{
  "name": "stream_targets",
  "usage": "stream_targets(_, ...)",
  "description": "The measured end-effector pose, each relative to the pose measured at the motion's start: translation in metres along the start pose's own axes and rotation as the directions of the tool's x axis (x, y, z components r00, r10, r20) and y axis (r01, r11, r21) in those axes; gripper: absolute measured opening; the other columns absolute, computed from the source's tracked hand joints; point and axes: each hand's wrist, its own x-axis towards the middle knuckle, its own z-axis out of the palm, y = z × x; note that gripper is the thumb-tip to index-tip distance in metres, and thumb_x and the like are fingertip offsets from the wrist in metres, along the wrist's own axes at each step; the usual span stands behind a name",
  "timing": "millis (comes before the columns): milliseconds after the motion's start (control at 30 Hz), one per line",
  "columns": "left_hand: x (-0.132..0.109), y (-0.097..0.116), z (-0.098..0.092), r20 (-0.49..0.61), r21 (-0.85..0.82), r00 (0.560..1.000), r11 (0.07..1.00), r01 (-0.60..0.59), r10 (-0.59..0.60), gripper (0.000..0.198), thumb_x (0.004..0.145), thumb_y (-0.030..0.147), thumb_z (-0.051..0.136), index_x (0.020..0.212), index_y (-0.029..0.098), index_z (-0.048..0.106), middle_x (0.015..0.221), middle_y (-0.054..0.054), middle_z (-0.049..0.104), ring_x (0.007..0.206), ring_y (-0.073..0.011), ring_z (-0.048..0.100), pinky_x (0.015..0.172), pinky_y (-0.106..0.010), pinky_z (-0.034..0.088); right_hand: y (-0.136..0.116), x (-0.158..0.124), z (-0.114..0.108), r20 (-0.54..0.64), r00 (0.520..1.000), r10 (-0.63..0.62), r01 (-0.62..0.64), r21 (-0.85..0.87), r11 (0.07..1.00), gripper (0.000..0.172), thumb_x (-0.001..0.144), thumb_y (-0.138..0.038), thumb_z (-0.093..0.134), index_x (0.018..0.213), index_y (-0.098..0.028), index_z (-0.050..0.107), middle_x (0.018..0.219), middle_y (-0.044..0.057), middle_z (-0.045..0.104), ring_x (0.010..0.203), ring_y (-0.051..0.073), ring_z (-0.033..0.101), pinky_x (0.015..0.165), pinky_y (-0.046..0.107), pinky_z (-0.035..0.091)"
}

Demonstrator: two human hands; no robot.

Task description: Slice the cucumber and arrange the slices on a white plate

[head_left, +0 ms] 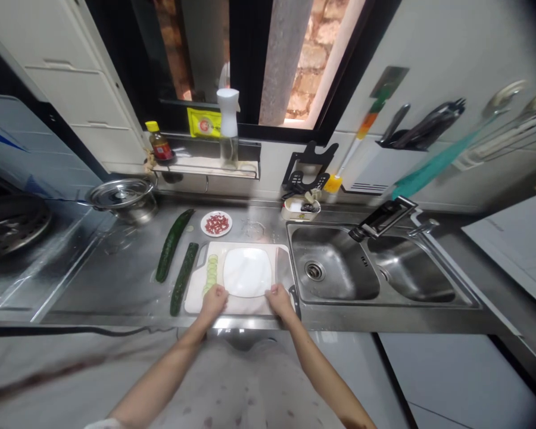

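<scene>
A white plate (pixel 247 271) is over the cutting board (pixel 245 308), gripped at its near corners by both hands. My left hand (pixel 214 301) is closed on the left corner, and my right hand (pixel 279 300) pinches the right one. Beside the plate, a row of pale green cucumber slices (pixel 211 272) lies on the board's left part. A knife (pixel 284 267) rests along the right side, its dark handle toward me. Left of the board lie a cut cucumber (pixel 184 279) and a longer cucumber (pixel 174 245). Behind the board sits a small plate of chopped red pieces (pixel 217 223).
To the right is a double sink (pixel 335 262) with a black faucet (pixel 382 219). A lidded steel pot (pixel 127 199) stands at the back left. Along the wall are a shelf with a sauce bottle (pixel 159 142) and spray bottle (pixel 228 128), and a knife holder (pixel 382 167).
</scene>
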Motion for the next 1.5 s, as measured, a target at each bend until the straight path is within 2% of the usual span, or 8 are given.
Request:
stream_targets(300, -0.009, 0.004, -0.002, 0.023, -0.046, 0.999, 0.998, 0.035, -0.034, 0.014, 0.08, 0.028, 0.055, 0.087, 0.017, 0.053, 0.054, 0.005, 0.053, 0.041, -0.0086, 0.049, 0.043, -0.018, 0.037, -0.007, -0.003, -0.003, 0.006, 1.0, 0.012, -0.012, -0.027, 1.0, 0.012, 0.071, -0.029, 0.053, 0.08, -0.022, 0.051, 0.064, -0.004, 0.054, 0.06, 0.014, 0.05, 0.056, 0.022, 0.035)
stream_targets(400, -0.012, 0.002, -0.013, -0.03, 0.126, 0.997, 0.99, -0.068, 0.072, 0.017, 0.081, 0.033, 0.055, 0.089, 0.018, 0.058, 0.057, 0.004, 0.056, 0.049, -0.011, 0.054, 0.05, -0.02, 0.039, -0.011, -0.004, -0.005, -0.006, 1.0, 0.003, -0.003, -0.075, 0.997, 0.01, 0.071, -0.027, 0.054, 0.078, -0.021, 0.05, 0.065, -0.003, 0.053, 0.064, 0.014, 0.051, 0.059, 0.022, 0.035)
stream_targets(467, -0.012, -0.002, -0.025, -0.092, 0.295, 0.977, 0.943, -0.156, 0.19, 0.014, 0.08, 0.032, 0.057, 0.085, 0.019, 0.061, 0.062, 0.002, 0.059, 0.059, -0.0131, 0.058, 0.056, -0.021, 0.039, -0.013, -0.004, -0.007, -0.003, 1.0, -0.011, 0.011, -0.103, 0.995, 0.008, 0.072, -0.026, 0.054, 0.078, -0.021, 0.05, 0.065, -0.003, 0.053, 0.065, 0.015, 0.051, 0.06, 0.022, 0.035)
stream_targets(533, -0.01, -0.005, -0.038, -0.139, 0.41, 0.959, 0.896, -0.171, 0.246, 0.013, 0.08, 0.031, 0.056, 0.085, 0.02, 0.061, 0.065, 0.001, 0.061, 0.065, -0.0149, 0.059, 0.059, -0.021, 0.038, -0.016, -0.005, -0.009, 0.003, 1.0, -0.024, 0.024, -0.134, 0.991, 0.008, 0.073, -0.026, 0.054, 0.078, -0.021, 0.051, 0.065, -0.003, 0.052, 0.065, 0.015, 0.051, 0.061, 0.023, 0.035)
stream_targets(733, -0.005, -0.014, -0.062, -0.171, 0.579, 0.946, 0.805, -0.129, 0.275, 0.017, 0.081, 0.033, 0.056, 0.091, 0.019, 0.06, 0.071, -0.001, 0.062, 0.066, -0.0166, 0.058, 0.057, -0.023, 0.033, -0.026, -0.011, -0.016, 0.014, 0.999, -0.04, 0.042, -0.253, 0.967, 0.011, 0.077, -0.025, 0.057, 0.087, -0.02, 0.057, 0.071, 0.001, 0.058, 0.069, 0.017, 0.055, 0.064, 0.024, 0.036)
stream_targets(967, -0.003, -0.02, -0.062, -0.145, 0.666, 0.949, 0.737, -0.115, 0.279, 0.026, 0.083, 0.037, 0.056, 0.098, 0.016, 0.059, 0.08, -0.005, 0.062, 0.074, -0.0189, 0.06, 0.062, -0.024, 0.036, -0.033, -0.016, -0.024, 0.001, 0.997, -0.076, 0.073, -0.272, 0.959, 0.032, 0.083, -0.028, 0.053, 0.112, -0.015, 0.057, 0.072, 0.003, 0.062, 0.071, 0.019, 0.058, 0.065, 0.025, 0.036)
stream_targets(1200, 0.001, -0.021, -0.059, -0.176, 0.68, 0.941, 0.727, -0.097, 0.29, 0.022, 0.084, 0.035, 0.055, 0.094, 0.017, 0.058, 0.085, -0.006, 0.062, 0.078, -0.0197, 0.059, 0.066, -0.025, 0.037, -0.031, -0.018, -0.027, -0.045, 0.991, -0.127, 0.114, -0.225, 0.968, 0.034, 0.083, -0.027, 0.049, 0.113, -0.014, 0.058, 0.066, 0.002, 0.06, 0.067, 0.018, 0.057, 0.062, 0.024, 0.035)
stream_targets(1500, -0.01, -0.013, -0.056, -0.222, 0.51, 0.931, 0.848, -0.144, 0.291, 0.014, 0.082, 0.034, 0.056, 0.077, 0.021, 0.054, 0.071, 0.0, 0.06, 0.066, -0.0158, 0.056, 0.059, -0.022, 0.033, -0.029, -0.018, -0.03, -0.103, 0.976, -0.192, 0.175, -0.154, 0.972, 0.034, 0.082, -0.033, 0.046, 0.108, -0.016, 0.061, 0.063, 0.001, 0.06, 0.06, 0.018, 0.054, 0.059, 0.025, 0.034)
